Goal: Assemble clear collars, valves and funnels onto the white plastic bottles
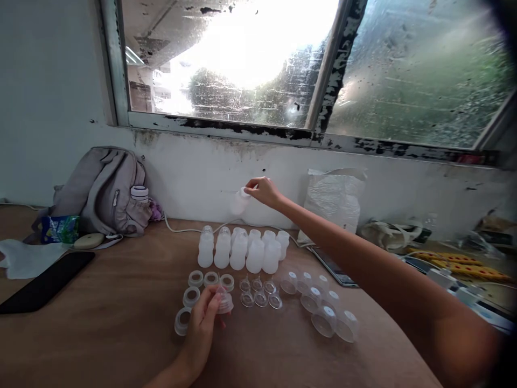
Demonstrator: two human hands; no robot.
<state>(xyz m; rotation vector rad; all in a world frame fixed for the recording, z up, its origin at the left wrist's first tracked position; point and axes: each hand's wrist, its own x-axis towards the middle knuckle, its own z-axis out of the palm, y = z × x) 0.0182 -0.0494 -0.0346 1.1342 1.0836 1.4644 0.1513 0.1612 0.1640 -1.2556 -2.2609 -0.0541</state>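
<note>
My right hand (265, 192) reaches far forward and pinches a frosted white baby bottle (239, 202) by its neck, tilted in the air above the other bottles. Below it stand rows of baby bottles (254, 256), a few topped with a clear teat. Near me, my left hand (201, 327) is closed on a collar ring with a clear teat (225, 303) sticking up through it. Several loose collar rings (191, 296) lie left of and behind that hand. To its right sit clear teats (260, 299), and farther right, dome-shaped clear caps (323, 321).
A grey backpack (103, 188) leans at the back left, with a black phone-like slab (48, 283) before it. A white padded bag (333, 202) stands against the wall. A tablet (333, 268) lies under my right forearm. Yellow strips (460, 264) and cables are at the right.
</note>
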